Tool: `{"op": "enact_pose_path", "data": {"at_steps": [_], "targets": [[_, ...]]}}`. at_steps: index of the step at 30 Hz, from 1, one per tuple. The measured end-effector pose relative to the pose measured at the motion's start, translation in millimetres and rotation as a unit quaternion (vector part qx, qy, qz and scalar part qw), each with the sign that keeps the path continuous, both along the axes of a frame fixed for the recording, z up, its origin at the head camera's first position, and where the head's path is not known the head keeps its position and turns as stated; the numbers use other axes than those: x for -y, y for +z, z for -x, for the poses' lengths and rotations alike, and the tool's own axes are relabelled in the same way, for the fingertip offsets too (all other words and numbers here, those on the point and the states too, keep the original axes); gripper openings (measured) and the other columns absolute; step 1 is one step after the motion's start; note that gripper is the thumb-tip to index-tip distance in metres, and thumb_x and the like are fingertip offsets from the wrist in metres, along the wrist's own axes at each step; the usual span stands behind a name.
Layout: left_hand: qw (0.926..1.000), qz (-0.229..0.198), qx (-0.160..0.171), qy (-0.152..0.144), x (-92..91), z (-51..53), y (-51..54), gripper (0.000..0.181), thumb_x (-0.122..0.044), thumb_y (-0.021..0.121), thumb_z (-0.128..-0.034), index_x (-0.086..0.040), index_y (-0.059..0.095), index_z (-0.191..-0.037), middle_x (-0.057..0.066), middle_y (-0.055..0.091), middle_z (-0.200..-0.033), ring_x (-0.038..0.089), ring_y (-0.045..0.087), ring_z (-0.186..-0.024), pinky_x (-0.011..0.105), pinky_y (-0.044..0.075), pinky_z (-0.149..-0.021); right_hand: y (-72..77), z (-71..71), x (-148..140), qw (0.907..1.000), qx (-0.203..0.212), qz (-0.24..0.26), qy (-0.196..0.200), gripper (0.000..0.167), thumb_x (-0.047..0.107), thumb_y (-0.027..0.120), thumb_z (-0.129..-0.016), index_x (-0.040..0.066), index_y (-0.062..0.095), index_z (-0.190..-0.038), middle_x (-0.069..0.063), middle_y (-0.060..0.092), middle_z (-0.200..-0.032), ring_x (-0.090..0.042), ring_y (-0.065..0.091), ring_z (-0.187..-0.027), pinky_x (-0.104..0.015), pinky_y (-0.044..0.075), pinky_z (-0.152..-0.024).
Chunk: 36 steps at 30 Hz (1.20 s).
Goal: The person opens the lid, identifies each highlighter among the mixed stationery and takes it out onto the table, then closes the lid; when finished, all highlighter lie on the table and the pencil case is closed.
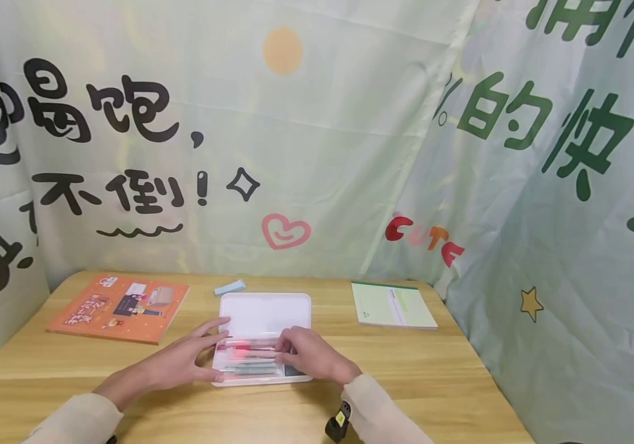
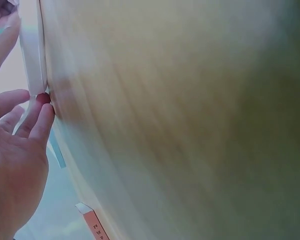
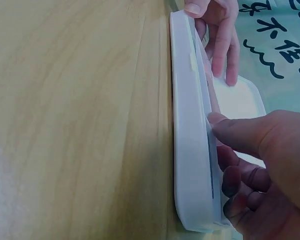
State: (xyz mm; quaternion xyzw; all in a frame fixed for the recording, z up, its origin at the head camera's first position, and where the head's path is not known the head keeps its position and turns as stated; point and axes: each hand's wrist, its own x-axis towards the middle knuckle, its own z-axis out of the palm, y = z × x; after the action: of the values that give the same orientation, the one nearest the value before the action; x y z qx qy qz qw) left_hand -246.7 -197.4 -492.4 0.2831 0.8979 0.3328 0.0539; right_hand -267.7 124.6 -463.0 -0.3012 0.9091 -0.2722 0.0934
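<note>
A white pencil case [image 1: 266, 313] lies on the table with its lid folded back. Inside are several pens [image 1: 247, 370], some reddish, others pale or greyish, and a dark flat piece [image 1: 293, 371] at the right end. My left hand [image 1: 181, 357] holds the case's left end, thumb at the front corner and fingers by the hinge side. Over the right part of the case, my right hand [image 1: 314, 353] has its fingers curled down, pinching the end of a reddish pen [image 1: 256, 353]; the fingers partly hide that end. In the right wrist view, the right thumb [image 3: 235, 131] lies at the front rim.
An orange book [image 1: 123, 308] lies on the left of the wooden table [image 1: 406, 382], and a pale green notebook [image 1: 395, 305] on the right. Behind the case is a small light-blue block [image 1: 230, 287]. Printed curtains [image 1: 339, 154] hang around the table.
</note>
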Motion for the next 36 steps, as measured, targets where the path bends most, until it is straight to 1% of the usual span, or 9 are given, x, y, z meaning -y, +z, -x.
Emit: {"op": "enact_pose_path", "data": {"at_steps": [3,5,8,14,18,21,25,31,36], "targets": [[1.0000,0.000,-0.001,-0.001,0.8,0.4,-0.3,0.098,-0.064,0.080,-0.0910,0.000,0.052,-0.160,0.014,0.027,-0.179,0.052,0.034,-0.159,0.071,0.040,-0.119,-0.5,0.6,-2.3,0.9998,0.003,0.014,-0.015,0.006,0.019,0.077,-0.104,0.016,0.073,-0.105,0.011,0.063,-0.095,-0.003,0.055,-0.087,-0.020,0.050,-0.081],[1.0000,0.000,-0.002,-0.003,1.1,0.5,-0.7,0.098,-0.065,0.079,-0.0912,0.000,0.052,-0.160,0.014,0.027,-0.179,0.052,0.034,-0.159,0.071,0.040,-0.119,0.1,1.3,-6.1,0.9994,-0.004,0.020,-0.027,0.005,0.020,0.076,-0.104,0.017,0.073,-0.106,0.010,0.064,-0.098,-0.004,0.056,-0.089,-0.021,0.050,-0.081],[1.0000,-0.001,-0.002,-0.003,1.2,0.6,-0.8,0.098,-0.065,0.079,-0.0914,0.000,0.052,-0.160,0.014,0.027,-0.179,0.051,0.034,-0.159,0.071,0.041,-0.119,1.8,3.0,-18.0,0.9983,-0.010,0.034,-0.047,0.004,0.023,0.074,-0.106,0.019,0.072,-0.108,0.009,0.063,-0.101,-0.006,0.056,-0.088,-0.022,0.050,-0.078],[1.0000,-0.002,0.003,-0.004,-0.5,-0.7,1.9,0.098,-0.065,0.079,-0.0916,0.000,0.052,-0.160,0.014,0.026,-0.180,0.053,0.033,-0.159,0.071,0.041,-0.119,4.1,7.8,-57.5,0.9930,-0.037,0.070,-0.088,0.005,0.025,0.073,-0.107,0.020,0.073,-0.108,0.007,0.064,-0.102,-0.010,0.055,-0.087,-0.024,0.048,-0.072],[1.0000,-0.006,0.001,-0.004,-0.3,-1.9,3.9,0.096,-0.062,0.081,-0.0916,0.001,0.053,-0.159,0.016,0.026,-0.179,0.055,0.033,-0.158,0.073,0.040,-0.118,4.9,9.6,-82.6,0.9870,-0.060,0.081,-0.125,0.007,0.025,0.076,-0.104,0.020,0.075,-0.107,0.008,0.066,-0.099,-0.010,0.055,-0.085,-0.023,0.046,-0.071],[1.0000,-0.005,-0.001,-0.004,-0.8,-2.0,3.1,0.096,-0.061,0.082,-0.0913,0.000,0.053,-0.159,0.017,0.027,-0.179,0.055,0.033,-0.158,0.073,0.040,-0.118,3.8,9.5,-101.5,0.9831,-0.076,0.086,-0.143,0.006,0.023,0.079,-0.102,0.020,0.075,-0.104,0.009,0.066,-0.097,-0.010,0.055,-0.083,-0.023,0.047,-0.071],[1.0000,-0.005,-0.002,-0.004,-0.9,-1.5,1.2,0.096,-0.060,0.082,-0.0911,0.001,0.053,-0.159,0.017,0.028,-0.178,0.055,0.033,-0.158,0.073,0.040,-0.118,-2.4,9.8,-125.3,0.9802,-0.083,0.092,-0.154,0.005,0.020,0.078,-0.102,0.020,0.074,-0.104,0.007,0.066,-0.097,-0.008,0.056,-0.082,-0.022,0.049,-0.068],[1.0000,-0.003,0.000,-0.005,-0.9,-0.6,-0.7,0.096,-0.062,0.081,-0.0914,0.001,0.053,-0.159,0.016,0.027,-0.179,0.054,0.033,-0.158,0.073,0.040,-0.118,-17.0,10.0,-151.6,0.9799,-0.052,0.103,-0.163,0.005,0.019,0.076,-0.103,0.015,0.074,-0.104,0.001,0.067,-0.099,-0.007,0.058,-0.080,-0.021,0.051,-0.065],[1.0000,-0.004,0.001,-0.002,-0.9,-0.1,-0.7,0.097,-0.062,0.081,-0.0913,0.001,0.053,-0.159,0.017,0.027,-0.179,0.055,0.033,-0.158,0.073,0.040,-0.118,-24.7,10.1,-162.6,0.9807,-0.051,0.090,-0.166,0.004,0.014,0.077,-0.102,0.014,0.075,-0.105,0.001,0.069,-0.100,-0.005,0.056,-0.081,-0.021,0.049,-0.071]]}}
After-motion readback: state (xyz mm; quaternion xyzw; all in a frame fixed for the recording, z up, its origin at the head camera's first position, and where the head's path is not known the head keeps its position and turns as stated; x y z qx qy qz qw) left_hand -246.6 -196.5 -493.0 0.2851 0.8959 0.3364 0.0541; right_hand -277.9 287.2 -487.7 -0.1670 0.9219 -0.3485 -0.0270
